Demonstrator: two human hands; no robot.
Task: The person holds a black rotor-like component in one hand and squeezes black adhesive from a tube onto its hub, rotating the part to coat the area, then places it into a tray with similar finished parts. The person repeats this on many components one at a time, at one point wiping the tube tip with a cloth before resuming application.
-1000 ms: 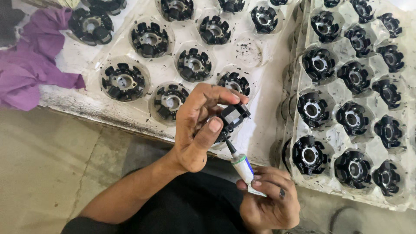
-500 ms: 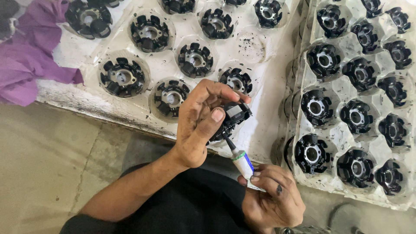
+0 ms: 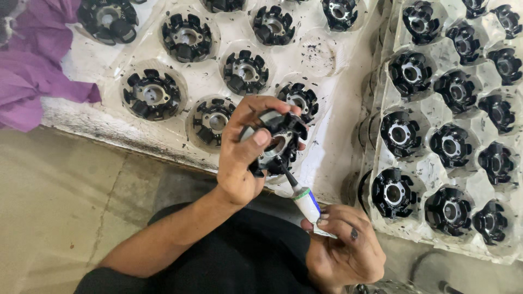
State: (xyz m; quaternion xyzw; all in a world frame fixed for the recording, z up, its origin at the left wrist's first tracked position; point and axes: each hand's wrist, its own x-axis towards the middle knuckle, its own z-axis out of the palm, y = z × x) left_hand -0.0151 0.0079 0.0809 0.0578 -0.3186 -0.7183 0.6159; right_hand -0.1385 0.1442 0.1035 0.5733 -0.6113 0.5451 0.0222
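My left hand point(image 3: 248, 149) grips a round black toothed part with a metal centre point(image 3: 279, 139), held tilted above the front edge of the white moulded tray point(image 3: 327, 136). In my right hand point(image 3: 343, 253) is a small white tube with a blue band point(image 3: 306, 204). Its thin dark nozzle points up and touches the lower side of the held part. Both hands are over my lap, clothed in black.
The white tray holds several more black toothed parts point(image 3: 152, 95) in round pockets, with one empty pocket point(image 3: 318, 51). A second clear tray point(image 3: 436, 163) on the right, stacked on others, is full of similar parts. Purple cloth point(image 3: 32, 81) lies at the left. A concrete floor point(image 3: 60, 201) is below.
The view shifted slightly. My left hand has turned the part a little against the nozzle. The tube has stayed pressed to it.
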